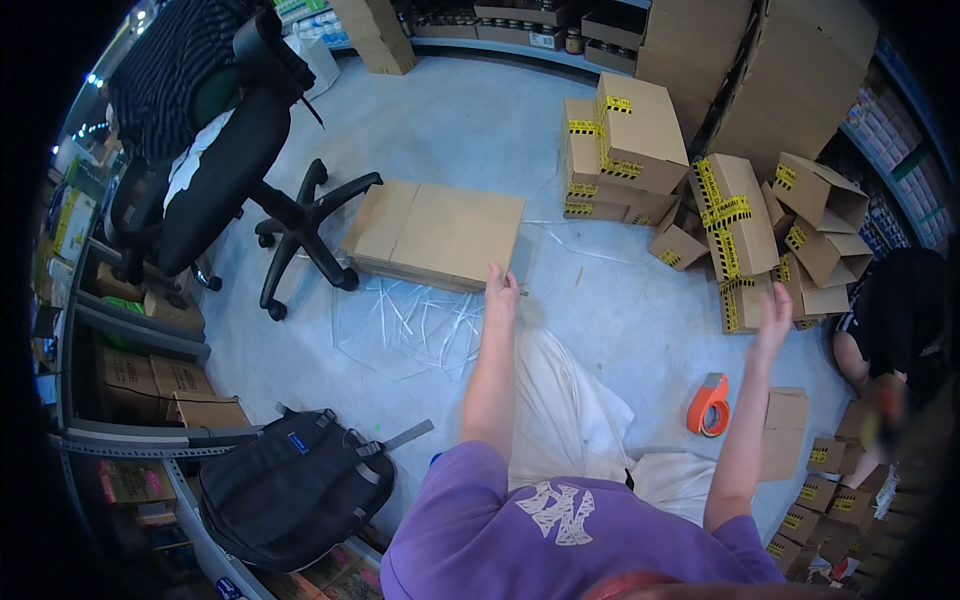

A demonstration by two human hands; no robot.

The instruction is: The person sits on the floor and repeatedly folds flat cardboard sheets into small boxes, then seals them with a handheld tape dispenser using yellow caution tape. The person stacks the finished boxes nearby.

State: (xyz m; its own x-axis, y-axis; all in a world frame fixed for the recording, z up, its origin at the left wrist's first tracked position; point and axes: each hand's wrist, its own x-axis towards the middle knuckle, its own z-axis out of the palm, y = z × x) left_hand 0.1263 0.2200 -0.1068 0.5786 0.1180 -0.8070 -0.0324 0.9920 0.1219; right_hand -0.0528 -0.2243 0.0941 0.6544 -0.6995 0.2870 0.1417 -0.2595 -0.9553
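On the floor beside the office chair (305, 215), we see flat cardboard (460, 228) with its near right corner in the left hand's (500, 286) grasp, the right hand (771, 322) unclenched near taped boxes (735, 215), apparently a picking-up step whose next move calls for separating one piece.

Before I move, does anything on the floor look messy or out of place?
Yes: loose pale strips lie tangled on the floor beside the flat cardboard stack at your left hand. Farther right, a taped box sits tilted among others heaped at odd angles.
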